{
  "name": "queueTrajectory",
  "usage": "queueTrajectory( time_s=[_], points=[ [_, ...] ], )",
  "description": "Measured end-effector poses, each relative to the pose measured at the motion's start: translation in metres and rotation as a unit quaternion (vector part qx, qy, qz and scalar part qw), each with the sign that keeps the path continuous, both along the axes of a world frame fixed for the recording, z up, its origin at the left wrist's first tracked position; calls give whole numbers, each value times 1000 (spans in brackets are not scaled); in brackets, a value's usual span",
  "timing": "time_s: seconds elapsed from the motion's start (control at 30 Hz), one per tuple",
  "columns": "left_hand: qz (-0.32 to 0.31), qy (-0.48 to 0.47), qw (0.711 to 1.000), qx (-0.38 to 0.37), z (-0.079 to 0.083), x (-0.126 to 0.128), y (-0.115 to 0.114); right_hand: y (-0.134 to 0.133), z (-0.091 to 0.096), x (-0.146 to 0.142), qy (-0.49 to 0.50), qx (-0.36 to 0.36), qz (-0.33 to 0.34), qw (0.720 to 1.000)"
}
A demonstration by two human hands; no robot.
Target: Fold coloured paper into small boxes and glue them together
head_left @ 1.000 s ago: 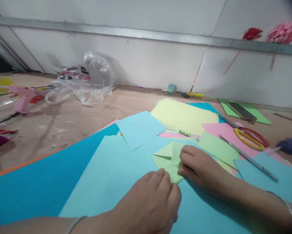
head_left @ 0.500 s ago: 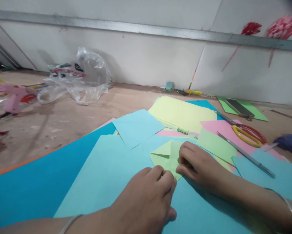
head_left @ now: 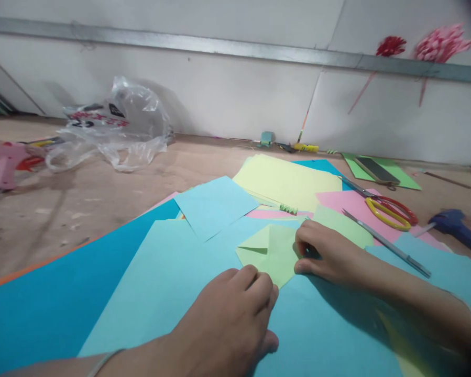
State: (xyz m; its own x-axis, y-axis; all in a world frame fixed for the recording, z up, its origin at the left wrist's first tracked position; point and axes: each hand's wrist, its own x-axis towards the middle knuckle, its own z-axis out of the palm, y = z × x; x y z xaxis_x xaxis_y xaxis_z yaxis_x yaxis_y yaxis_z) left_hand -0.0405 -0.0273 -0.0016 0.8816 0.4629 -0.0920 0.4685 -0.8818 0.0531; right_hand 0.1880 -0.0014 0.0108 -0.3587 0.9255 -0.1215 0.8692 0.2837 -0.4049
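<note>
A light green folded paper [head_left: 278,256] lies on a large light blue sheet [head_left: 152,283]. Its left side has a raised triangular flap with a dark gap under it. My left hand [head_left: 235,309] is at the near corner, its fingers curled over the paper and its thumb apart, lower down; the fingertips are hidden. At the right edge, my right hand [head_left: 325,251] has bent fingers and the thumb close to them, gripping the paper's side. Just behind the folded paper is a small green paper coil [head_left: 288,209]. A light blue square [head_left: 217,204] lies beyond to the left.
Scissors [head_left: 388,209], metal tweezers [head_left: 388,243] and a blue-handled tool [head_left: 455,228] lie at the right. Pale yellow sheets [head_left: 290,175] and a phone [head_left: 376,170] lie farther back. A plastic bag [head_left: 121,128] and a pink glue gun [head_left: 5,162] are at the left.
My right hand has shifted slightly outward to the paper's right edge, so more of the folded paper shows. My left hand stays at the near corner. The whole view has turned slightly right.
</note>
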Motion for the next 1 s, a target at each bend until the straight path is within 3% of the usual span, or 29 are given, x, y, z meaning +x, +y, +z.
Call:
queueTrajectory(
  time_s=[0.33,0.43,0.57,0.7,0.83,1.0],
  points=[
    [24,-51,997,48,-4,13,4,6,4,3,26,-22,18,999],
    [8,-40,998,53,-7,8,5,6,4,3,24,-33,10,999],
    [-17,-116,989,88,-14,-3,4,6,6,7,26,-18,33,999],
    [-22,-169,975,140,-14,-10,6,5,3,14,27,68,96,993],
    [14,-120,982,144,-6,-11,15,6,-7,16,-30,203,154,967],
    [18,-77,987,138,-5,-13,26,7,-16,13,-33,257,123,958]
  ],
)
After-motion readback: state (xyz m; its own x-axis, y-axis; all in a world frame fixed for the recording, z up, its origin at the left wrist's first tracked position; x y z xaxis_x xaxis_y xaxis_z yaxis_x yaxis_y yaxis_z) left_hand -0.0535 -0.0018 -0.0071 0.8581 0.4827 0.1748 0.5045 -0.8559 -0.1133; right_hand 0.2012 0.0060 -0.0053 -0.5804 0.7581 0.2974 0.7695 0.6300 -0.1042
